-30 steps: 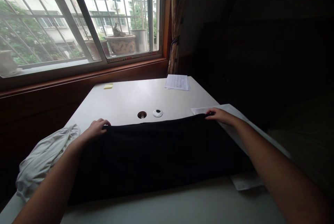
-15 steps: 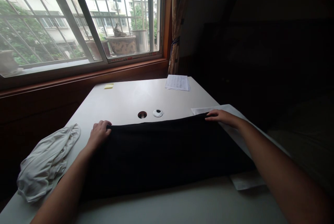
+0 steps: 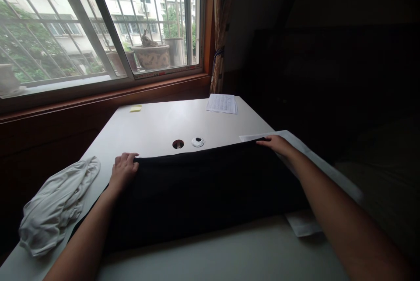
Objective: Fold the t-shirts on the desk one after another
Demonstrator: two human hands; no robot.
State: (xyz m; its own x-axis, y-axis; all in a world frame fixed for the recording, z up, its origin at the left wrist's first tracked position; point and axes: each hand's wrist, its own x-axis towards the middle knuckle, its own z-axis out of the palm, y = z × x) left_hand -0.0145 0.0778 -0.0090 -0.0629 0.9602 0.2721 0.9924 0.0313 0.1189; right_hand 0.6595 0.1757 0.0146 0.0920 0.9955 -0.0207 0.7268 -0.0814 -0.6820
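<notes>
Two bare hands of mine hold the far edge of a black cloth (image 3: 203, 189), laid wide over the white table (image 3: 154, 123). My left hand (image 3: 124, 169) grips that edge toward its left end, knuckles bent, while the left forearm (image 3: 90, 228) slants over the cloth and hides part of it. My right hand (image 3: 277, 144) pinches the edge's right end between thumb and fingers, arm outstretched over the cloth's right side. Left of the black cloth sits a crumpled white garment (image 3: 57, 206). Beyond it, left to right, are yellow notes (image 3: 135, 109), a round hole (image 3: 178, 144), a white round fitting (image 3: 197, 142) and printed papers (image 3: 222, 103). At its right, a white sheet (image 3: 315, 165) runs partly underneath.
</notes>
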